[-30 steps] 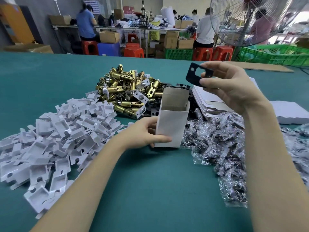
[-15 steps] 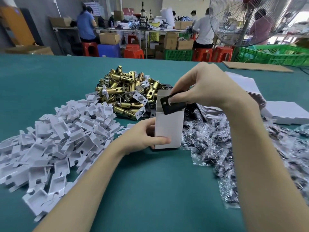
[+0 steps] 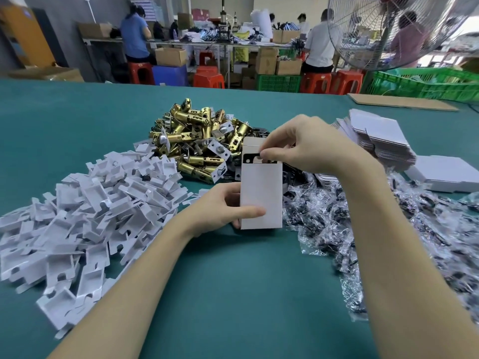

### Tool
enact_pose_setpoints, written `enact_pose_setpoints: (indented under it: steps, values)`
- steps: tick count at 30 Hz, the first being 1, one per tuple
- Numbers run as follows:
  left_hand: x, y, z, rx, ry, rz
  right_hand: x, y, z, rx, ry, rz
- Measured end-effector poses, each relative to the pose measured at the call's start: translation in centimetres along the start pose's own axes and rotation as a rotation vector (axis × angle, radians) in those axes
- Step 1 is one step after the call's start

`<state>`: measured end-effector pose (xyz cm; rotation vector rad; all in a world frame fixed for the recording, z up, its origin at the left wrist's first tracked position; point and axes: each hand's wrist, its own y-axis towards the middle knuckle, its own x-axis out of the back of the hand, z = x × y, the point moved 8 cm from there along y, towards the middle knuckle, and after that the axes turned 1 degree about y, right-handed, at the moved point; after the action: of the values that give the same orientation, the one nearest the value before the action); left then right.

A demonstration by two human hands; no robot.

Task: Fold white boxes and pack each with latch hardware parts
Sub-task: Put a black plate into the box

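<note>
I see a matt white card box, shiny brass-coloured metal latches, crinkly glossy plastic bags, teal cloth table

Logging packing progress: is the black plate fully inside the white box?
Partly in. The black plate still shows above the white box front edge, pinched by the right hand.

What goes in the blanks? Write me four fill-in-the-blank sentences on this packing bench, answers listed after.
1. The left hand steadies the upright white ____ on the green table.
2. The right hand pinches a ____ plate at the box's open top.
3. The pile of brass latches lies ____ the box.
4. The heap of white inserts lies on the person's ____ side.

Answers: box; black; behind; left
</note>
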<state>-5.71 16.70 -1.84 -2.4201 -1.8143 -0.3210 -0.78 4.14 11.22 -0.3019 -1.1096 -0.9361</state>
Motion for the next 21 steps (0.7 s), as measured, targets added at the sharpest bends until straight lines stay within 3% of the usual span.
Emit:
enact_pose_setpoints:
  steps: [5,10,21]
  values:
    - [-0.2,-0.2,-0.3,-0.012,0.016,0.039,0.0,0.1,-1.3,0.009,0.024,-0.029]
    - [-0.2,-0.2,-0.3,0.001,0.029,0.044,-0.8,-0.2,-1.7,0.009,0.129,0.044]
    - [-0.2,-0.4,-0.2,0.016,0.05,0.07,-0.8,-1.0,0.1,-0.001,0.069,0.215]
